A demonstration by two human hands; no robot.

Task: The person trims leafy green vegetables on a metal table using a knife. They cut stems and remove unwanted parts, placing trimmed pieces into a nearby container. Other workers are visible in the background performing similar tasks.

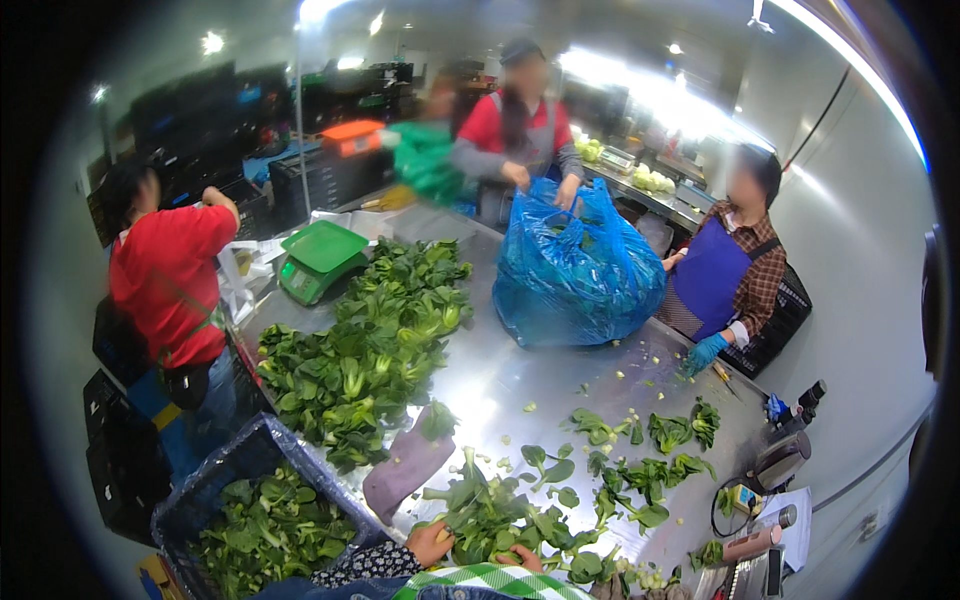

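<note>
My left hand (pixel 429 544) is at the near edge of the steel table (pixel 480 375), its fingers curled around something small and yellowish that I cannot make out. Just to its right, my right hand (pixel 523 559) touches the leafy greens and is partly hidden by the green checked cloth at my front. Loose bok choy leaves and trimmings (pixel 487 510) spread beyond both hands. A purple cloth (pixel 409 469) lies past my left hand. At the lower left, a lined crate (pixel 360 517) holds many leafy greens (pixel 277 525).
A long heap of bok choy (pixel 367 337) and a green scale (pixel 322 255) stand farther left. One co-worker (pixel 532 127) handles a large blue plastic bag (pixel 577 277). Other people stand left (pixel 172 277) and right (pixel 720 262). Bottles (pixel 780 457) and papers line the right edge.
</note>
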